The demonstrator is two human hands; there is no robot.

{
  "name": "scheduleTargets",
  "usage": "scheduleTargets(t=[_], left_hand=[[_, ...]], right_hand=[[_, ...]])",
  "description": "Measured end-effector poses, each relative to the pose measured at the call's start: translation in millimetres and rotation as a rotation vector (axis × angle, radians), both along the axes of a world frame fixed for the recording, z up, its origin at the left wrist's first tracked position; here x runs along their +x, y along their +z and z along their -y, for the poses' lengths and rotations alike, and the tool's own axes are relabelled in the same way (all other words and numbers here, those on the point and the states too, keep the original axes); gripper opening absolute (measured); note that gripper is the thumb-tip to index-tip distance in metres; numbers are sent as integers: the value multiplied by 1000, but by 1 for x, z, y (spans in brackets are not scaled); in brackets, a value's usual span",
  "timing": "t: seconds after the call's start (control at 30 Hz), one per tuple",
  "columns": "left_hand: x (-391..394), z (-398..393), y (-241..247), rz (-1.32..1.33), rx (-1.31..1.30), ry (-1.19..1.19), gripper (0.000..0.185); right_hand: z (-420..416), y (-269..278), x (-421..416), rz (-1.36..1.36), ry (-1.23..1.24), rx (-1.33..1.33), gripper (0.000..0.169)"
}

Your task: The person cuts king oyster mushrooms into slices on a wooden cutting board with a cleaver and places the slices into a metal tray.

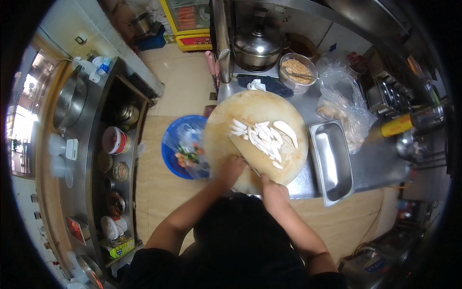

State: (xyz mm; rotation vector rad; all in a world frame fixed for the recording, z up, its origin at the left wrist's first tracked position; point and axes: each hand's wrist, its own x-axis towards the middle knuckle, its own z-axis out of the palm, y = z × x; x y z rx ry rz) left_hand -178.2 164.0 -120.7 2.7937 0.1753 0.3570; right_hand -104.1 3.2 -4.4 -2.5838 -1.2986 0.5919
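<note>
On the round cutting board (252,104) lies a loose pile of white slices (265,135), perhaps mushroom. One larger curved white piece (286,132) rests at the pile's right. My right hand (274,193) grips the handle of a kitchen knife (247,160) at the board's near edge. The blade slants up and left across the board, seen nearly edge-on, below the slices and apart from most of them. My left hand (232,169) is over the board's near left, close against the blade. It is blurred, and its fingertips cannot be made out clearly.
Right of the board stands an empty steel pan (334,162), with a clear plastic bag (343,104) behind it. A lidded pot (258,48) and a tub of crumbs (297,72) are at the back. A blue basin (182,144) with scraps sits left, below board height. Steel shelving (97,144) lines the left.
</note>
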Motion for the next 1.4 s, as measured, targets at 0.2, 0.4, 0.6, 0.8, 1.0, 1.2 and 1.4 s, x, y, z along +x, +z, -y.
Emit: scheduleTargets(t=[0.2, 0.4, 0.6, 0.8, 1.0, 1.2, 1.4], left_hand=[[0, -9, -2, 18, -123, -5, 16], [-9, -12, 3, -123, -76, -69, 23], [-11, -16, 2, 143, -2, -30, 6], [-16, -20, 6, 101, 13, -48, 8], [-19, -24, 2, -30, -57, -104, 20], [-28, -28, 4, -82, -110, -96, 17], [-37, -26, -3, -16, -76, -70, 20]], right_hand=[[-7, -20, 7, 8, 32, -27, 23], [-9, -25, 4, 19, 64, 3, 22], [-5, -14, 2, 72, 107, 27, 21], [-10, 1, 7, 52, 151, 44, 21], [-15, -11, 13, 48, 174, -1, 19], [-19, -25, 13, 14, 163, 9, 17], [-19, -24, 6, 27, 210, 40, 19]])
